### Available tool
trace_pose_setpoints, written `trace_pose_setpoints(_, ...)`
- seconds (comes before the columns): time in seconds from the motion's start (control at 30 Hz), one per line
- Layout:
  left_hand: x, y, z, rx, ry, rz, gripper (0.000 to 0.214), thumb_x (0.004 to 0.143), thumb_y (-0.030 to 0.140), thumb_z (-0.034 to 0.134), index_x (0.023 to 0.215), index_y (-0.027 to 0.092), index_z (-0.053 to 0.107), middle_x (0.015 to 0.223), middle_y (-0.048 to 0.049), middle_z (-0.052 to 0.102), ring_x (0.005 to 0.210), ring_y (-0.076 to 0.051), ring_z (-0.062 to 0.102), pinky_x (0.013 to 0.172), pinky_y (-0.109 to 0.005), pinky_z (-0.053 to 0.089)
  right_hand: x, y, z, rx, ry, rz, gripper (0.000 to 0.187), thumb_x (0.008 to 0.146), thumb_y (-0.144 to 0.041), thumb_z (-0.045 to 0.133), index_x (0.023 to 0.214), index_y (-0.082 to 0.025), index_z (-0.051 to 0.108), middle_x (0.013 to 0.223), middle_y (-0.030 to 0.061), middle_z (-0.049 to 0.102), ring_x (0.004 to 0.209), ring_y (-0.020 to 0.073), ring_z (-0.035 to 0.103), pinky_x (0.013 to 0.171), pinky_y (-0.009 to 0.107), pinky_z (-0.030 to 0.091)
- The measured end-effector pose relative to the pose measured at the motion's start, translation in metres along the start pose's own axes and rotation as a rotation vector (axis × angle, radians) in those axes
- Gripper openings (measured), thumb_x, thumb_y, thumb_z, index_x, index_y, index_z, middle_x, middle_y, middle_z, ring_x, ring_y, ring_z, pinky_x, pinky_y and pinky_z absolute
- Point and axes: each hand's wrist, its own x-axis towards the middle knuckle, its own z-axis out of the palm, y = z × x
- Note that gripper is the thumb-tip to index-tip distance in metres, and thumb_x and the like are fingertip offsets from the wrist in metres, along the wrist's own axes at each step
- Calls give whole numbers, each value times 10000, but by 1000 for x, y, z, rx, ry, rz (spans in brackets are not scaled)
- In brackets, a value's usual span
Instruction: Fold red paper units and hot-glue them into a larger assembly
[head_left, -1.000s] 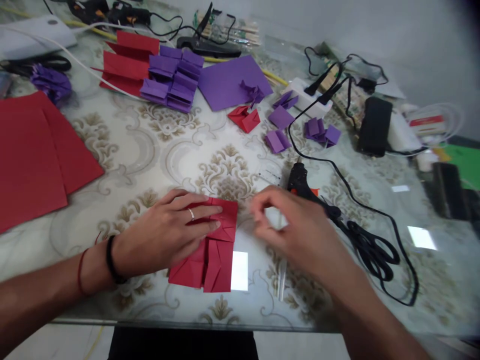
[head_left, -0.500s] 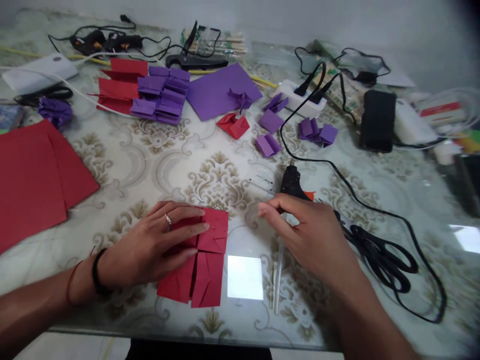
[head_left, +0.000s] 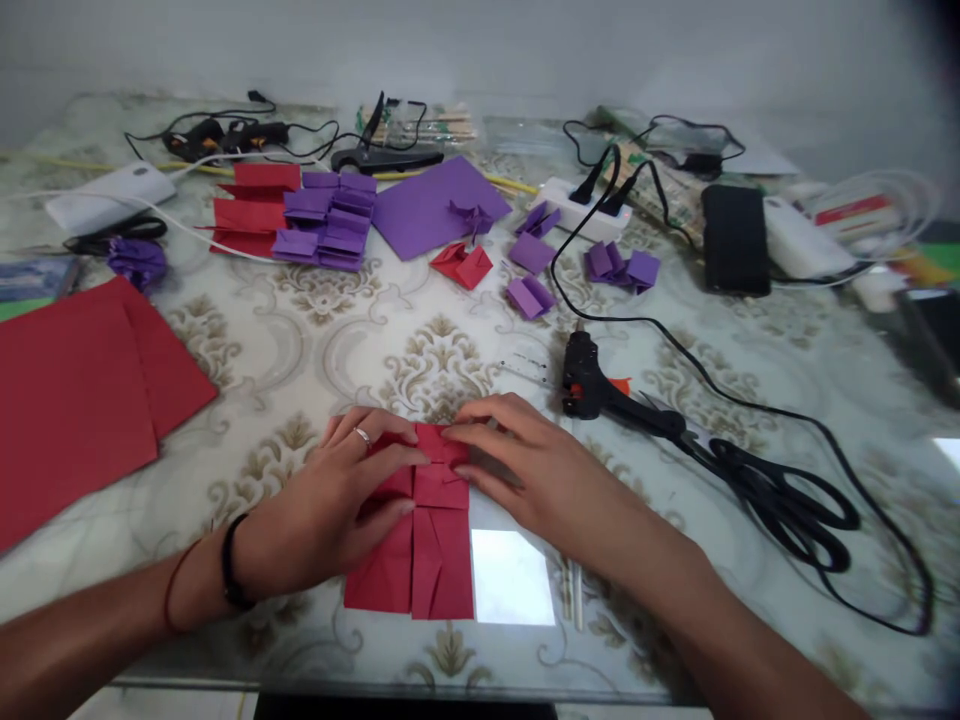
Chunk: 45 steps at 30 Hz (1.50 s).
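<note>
On the glass-topped table lies a panel of red folded paper squares (head_left: 444, 565), two across and two down, with creased flaps. My left hand (head_left: 341, 500) rests over its left side, fingers stretched out and pressing lightly on the upper squares. Fingertips of my right hand (head_left: 529, 455) touch the upper right square from the right; the fingers are extended and apart. Part of the left squares is hidden under my left hand. A black hot glue gun (head_left: 589, 385) lies just beyond my right hand, with black-handled scissors (head_left: 787, 495) beside its handle.
Large red paper sheets (head_left: 75, 400) lie at left. Behind are a purple folded block (head_left: 330, 220), a purple sheet (head_left: 412, 205), a small red folded piece (head_left: 461, 265) and a white power strip (head_left: 585, 205). A black cable (head_left: 750, 390) loops along the right; clear glue sticks (head_left: 577, 595) lie near the front.
My right hand has moved left from beside the glue gun onto the red panel's upper right square. My left hand stays on the panel. The camera view has shifted slightly.
</note>
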Motion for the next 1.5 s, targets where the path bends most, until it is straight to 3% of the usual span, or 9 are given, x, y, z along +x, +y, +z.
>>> trace_pose_setpoints(0.13,0,6,0,-24,2,-20,305,965,72,600,1225,230,605,1271,-83,614,1193,-287,528,1050,-539,474,-5,-3,-7,75,45,12,203,1043,-204,640,1227,-187,725,1223,124,675,1118,246,684,998,441,606)
trace_pose_setpoints(0.33,2,11,-1,-38,49,44,222,997,47,534,1084,241,598,1146,-52,666,1071,-235,604,1004,-470,519,-15,-10,-14,237,-81,-4,201,990,-225,743,1188,-257,759,1165,70,663,1082,211,683,938,357,595)
trace_pose_setpoints(0.5,4,13,-3,-26,26,122,244,995,30,522,1056,241,628,1227,-31,739,1202,-238,592,1041,-406,533,-18,-14,-14,195,-131,-21,180,979,-159,729,1112,-269,782,1050,36,656,953,186,658,813,309,577)
trace_pose_setpoints(0.8,3,9,-12,19,-59,267,275,998,20,535,1144,215,661,1236,-30,785,1165,-257,593,956,-430,446,-21,-20,-16,18,-118,-143,106,1009,-169,670,913,-184,713,989,57,658,948,227,600,863,400,571)
trace_pose_setpoints(1.03,0,13,-17,129,-23,214,192,995,82,578,1122,213,638,1130,-38,768,1073,-268,618,952,-463,423,-22,-22,-20,-52,-49,-139,139,996,-260,723,873,-198,705,998,61,696,935,237,632,876,422,583)
trace_pose_setpoints(1.2,0,14,-14,122,1,201,282,1006,158,586,1284,191,621,1160,-73,755,1050,-281,627,939,-478,459,-17,-20,-14,88,22,-100,251,1073,-237,594,851,-186,702,980,57,699,905,208,647,818,366,570)
trace_pose_setpoints(1.33,0,11,-9,43,-27,196,271,1014,144,582,1272,206,630,1205,-78,730,1118,-255,654,997,-451,502,-14,-19,-7,177,139,-58,153,1067,-174,574,996,-171,711,976,56,710,901,194,677,815,339,566)
trace_pose_setpoints(1.5,1,10,-6,-26,-10,164,247,1031,128,540,1241,208,640,1187,-69,722,1081,-222,697,993,-393,570,-14,-18,-7,209,162,-47,115,1032,-154,626,1081,-159,729,1011,66,714,905,188,690,803,322,569)
